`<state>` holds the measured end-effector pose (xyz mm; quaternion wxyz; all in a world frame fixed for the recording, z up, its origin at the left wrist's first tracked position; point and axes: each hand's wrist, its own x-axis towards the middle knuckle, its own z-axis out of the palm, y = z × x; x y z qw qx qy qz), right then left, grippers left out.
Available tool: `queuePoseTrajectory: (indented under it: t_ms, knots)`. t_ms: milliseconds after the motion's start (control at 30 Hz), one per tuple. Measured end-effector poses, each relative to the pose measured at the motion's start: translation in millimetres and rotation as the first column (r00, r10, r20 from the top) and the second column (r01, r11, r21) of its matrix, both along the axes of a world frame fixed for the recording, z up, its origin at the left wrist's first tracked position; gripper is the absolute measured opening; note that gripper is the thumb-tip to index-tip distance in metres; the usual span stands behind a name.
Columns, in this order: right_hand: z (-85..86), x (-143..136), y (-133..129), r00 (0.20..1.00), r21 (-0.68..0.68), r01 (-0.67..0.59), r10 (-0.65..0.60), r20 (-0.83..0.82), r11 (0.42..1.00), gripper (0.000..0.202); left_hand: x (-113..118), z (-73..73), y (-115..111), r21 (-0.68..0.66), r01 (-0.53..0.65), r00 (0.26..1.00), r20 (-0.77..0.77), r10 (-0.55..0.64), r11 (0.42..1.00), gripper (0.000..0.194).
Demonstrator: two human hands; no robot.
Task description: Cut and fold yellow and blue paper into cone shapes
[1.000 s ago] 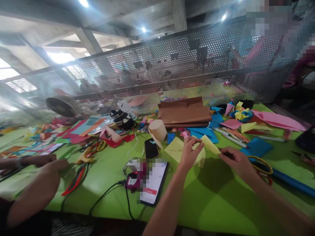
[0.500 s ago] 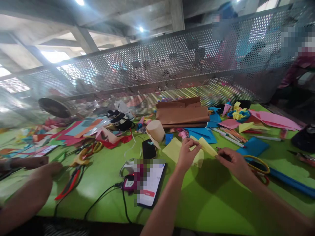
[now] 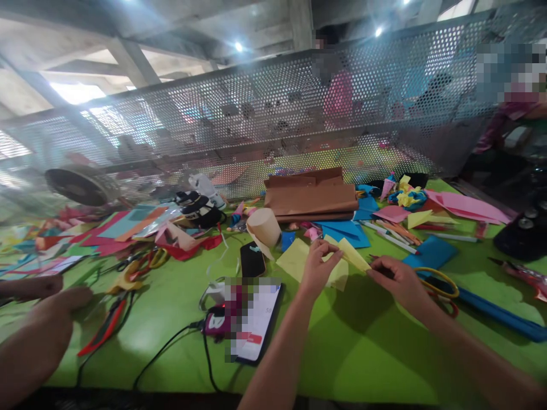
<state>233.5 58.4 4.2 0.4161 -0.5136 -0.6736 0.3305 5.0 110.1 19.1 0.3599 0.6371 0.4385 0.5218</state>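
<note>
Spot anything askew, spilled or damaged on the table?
No visible spill. The pale roll is partly unwound, its end loose beside a black slab; the yellow-and-blue bundle looks crumpled, unlike the flatter pink paper nearby.

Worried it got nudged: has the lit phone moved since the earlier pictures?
No: judged against the beige roll, the lit phone keeps its place; only the view shifted.

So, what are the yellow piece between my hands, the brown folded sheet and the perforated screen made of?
Yellow piece: probably paper, matte, with thin, straight edges. Brown folded sheet: likely heavier paper, dull, with flat folds; possibly card. Perforated screen: apparently metal, grey, punched with regular holes.
</note>
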Motion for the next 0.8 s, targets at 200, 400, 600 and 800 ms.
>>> queuePoseTrajectory:
  t_ms: [200, 400, 600, 800]
  knots:
    - [1.8, -0.3, -0.6, 1.0, 0.001, 0.011, -0.011, 0.018, 1.0, 0.027, -1.1, -0.2, -0.6, -0.024, 0.005, 1.0, -0.018, -0.006, 1.0, 0.017]
    - [0.1, 0.2, -0.2, 1.0, -0.024, -0.017, 0.017, 0.0, 1.0, 0.029, -1.3, -2.1, -1.5, -0.01, 0.004, 1.0, -0.016, -0.004, 1.0, 0.016]
    - [-0.4, 0.0, 0.4, 1.0, -0.002, -0.009, 0.009, -0.001, 1.0, 0.027, -1.7, -0.2, -2.3, 0.003, 0.003, 1.0, -0.019, -0.003, 1.0, 0.019]
    - [-2.5, 0.2, 1.5, 1.0, 0.014, -0.011, 0.011, 0.011, 1.0, 0.025, -2.0, -0.2, 0.0, -0.002, -0.002, 1.0, -0.026, 0.002, 1.0, 0.015]
